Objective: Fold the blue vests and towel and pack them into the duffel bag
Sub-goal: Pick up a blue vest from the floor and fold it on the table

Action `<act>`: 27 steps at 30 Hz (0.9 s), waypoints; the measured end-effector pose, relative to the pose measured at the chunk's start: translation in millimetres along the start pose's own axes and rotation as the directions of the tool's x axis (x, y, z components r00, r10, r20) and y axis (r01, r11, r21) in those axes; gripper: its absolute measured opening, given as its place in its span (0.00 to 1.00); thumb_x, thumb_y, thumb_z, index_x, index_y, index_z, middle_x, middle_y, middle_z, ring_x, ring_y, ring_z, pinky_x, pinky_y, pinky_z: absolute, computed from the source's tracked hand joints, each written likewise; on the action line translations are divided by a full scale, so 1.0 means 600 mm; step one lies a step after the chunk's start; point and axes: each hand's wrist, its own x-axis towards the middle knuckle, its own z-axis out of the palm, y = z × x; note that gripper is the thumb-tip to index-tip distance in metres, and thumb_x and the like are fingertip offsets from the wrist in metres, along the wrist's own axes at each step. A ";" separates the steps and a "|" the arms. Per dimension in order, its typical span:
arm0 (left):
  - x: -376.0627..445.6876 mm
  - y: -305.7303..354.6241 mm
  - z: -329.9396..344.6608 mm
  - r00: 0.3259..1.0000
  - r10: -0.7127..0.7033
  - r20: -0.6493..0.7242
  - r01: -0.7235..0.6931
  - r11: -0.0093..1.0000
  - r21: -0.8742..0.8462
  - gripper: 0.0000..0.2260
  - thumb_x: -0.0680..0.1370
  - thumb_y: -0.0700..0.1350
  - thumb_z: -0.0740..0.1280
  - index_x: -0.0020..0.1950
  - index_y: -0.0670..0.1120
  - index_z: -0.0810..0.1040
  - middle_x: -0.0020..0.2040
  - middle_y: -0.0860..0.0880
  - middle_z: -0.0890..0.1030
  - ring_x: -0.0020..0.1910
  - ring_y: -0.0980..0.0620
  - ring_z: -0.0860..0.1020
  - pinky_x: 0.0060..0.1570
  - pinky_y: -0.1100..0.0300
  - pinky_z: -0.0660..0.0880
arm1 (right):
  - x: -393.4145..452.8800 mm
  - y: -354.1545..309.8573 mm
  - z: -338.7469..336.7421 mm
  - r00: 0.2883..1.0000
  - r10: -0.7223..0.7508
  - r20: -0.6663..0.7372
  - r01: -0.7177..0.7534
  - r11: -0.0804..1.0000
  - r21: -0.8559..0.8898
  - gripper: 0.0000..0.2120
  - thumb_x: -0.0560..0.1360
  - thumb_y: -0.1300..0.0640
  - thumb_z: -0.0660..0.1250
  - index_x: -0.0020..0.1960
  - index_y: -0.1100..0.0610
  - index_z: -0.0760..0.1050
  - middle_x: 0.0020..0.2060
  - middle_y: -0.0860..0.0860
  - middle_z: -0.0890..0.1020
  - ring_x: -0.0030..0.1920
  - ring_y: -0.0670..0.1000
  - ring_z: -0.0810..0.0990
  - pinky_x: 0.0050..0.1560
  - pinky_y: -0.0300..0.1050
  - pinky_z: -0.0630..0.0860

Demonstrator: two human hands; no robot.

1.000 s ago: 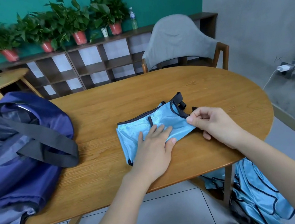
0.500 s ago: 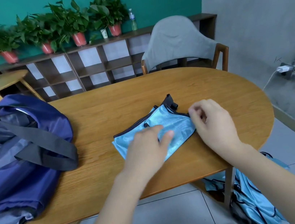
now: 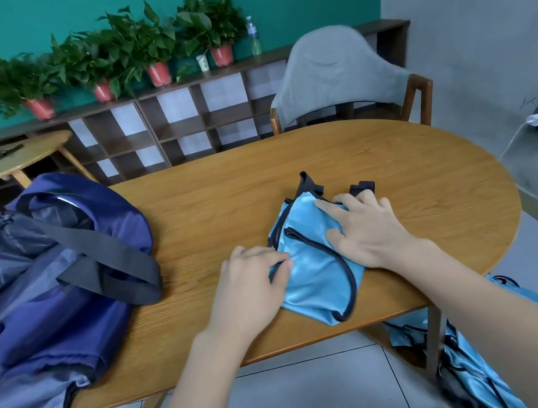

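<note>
Folding one blue vest (image 3: 318, 266) on the counter (image 3: 227, 209), approx mid-fold by my read: it's a compact bundle w/ black trim, not yet squared off, near corner reaching the counter's near edge. Right hand (image 3: 367, 228) lies flat on the bundle's right side, fingers straight & spread, pressing it down; black strap ends poke out just beyond its fingertips. Left hand (image 3: 254, 282) is at the bundle's left edge, fingers curled & pinching a bit of the cloth. Duffel bag (image 3: 45, 270) sits well to the left of the left hand, mouth open, dark straps draped over it; can't tell if anything's packed inside yet. More blue vests (image 3: 473, 365) lie heaped on the floor below the right forearm, so prob several still to fold. No towel visible. Left to do, as I judge it: finish this fold, pack it, then do the floor pile & the towel.
</note>
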 end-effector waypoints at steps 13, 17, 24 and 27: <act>-0.056 -0.024 -0.035 0.998 -0.063 -0.032 0.057 0.985 -0.165 0.10 0.79 0.50 0.70 0.60 0.57 0.84 0.62 0.61 0.77 0.54 0.63 0.77 0.59 0.68 0.70 | -0.114 0.011 -0.012 0.944 -0.259 -0.206 0.302 0.929 0.215 0.26 0.78 0.34 0.54 0.70 0.45 0.73 0.68 0.41 0.71 0.70 0.43 0.64 0.67 0.43 0.56; -0.077 -0.012 -0.040 1.000 0.011 -0.012 -0.013 0.981 -0.194 0.09 0.79 0.46 0.71 0.57 0.55 0.85 0.62 0.59 0.80 0.48 0.73 0.75 0.53 0.79 0.64 | -0.179 0.000 0.002 0.906 -0.360 -0.223 0.405 0.890 0.208 0.30 0.74 0.25 0.60 0.64 0.45 0.78 0.62 0.38 0.76 0.64 0.42 0.71 0.64 0.43 0.67; -0.115 0.009 -0.049 0.991 0.028 0.128 0.004 0.969 -0.247 0.33 0.63 0.70 0.74 0.61 0.52 0.85 0.66 0.63 0.75 0.47 0.71 0.73 0.52 0.76 0.65 | -0.212 0.021 0.033 0.852 -0.397 -0.342 0.484 0.846 0.224 0.19 0.76 0.36 0.65 0.59 0.46 0.83 0.60 0.37 0.81 0.67 0.44 0.75 0.61 0.48 0.74; -0.127 0.016 -0.043 0.993 0.038 0.113 -0.009 0.968 -0.249 0.31 0.62 0.68 0.76 0.60 0.53 0.85 0.64 0.65 0.75 0.48 0.72 0.73 0.52 0.77 0.65 | -0.218 0.026 0.030 0.858 -0.340 -0.384 0.478 0.802 0.357 0.16 0.77 0.40 0.67 0.55 0.48 0.84 0.56 0.36 0.83 0.65 0.40 0.77 0.63 0.46 0.73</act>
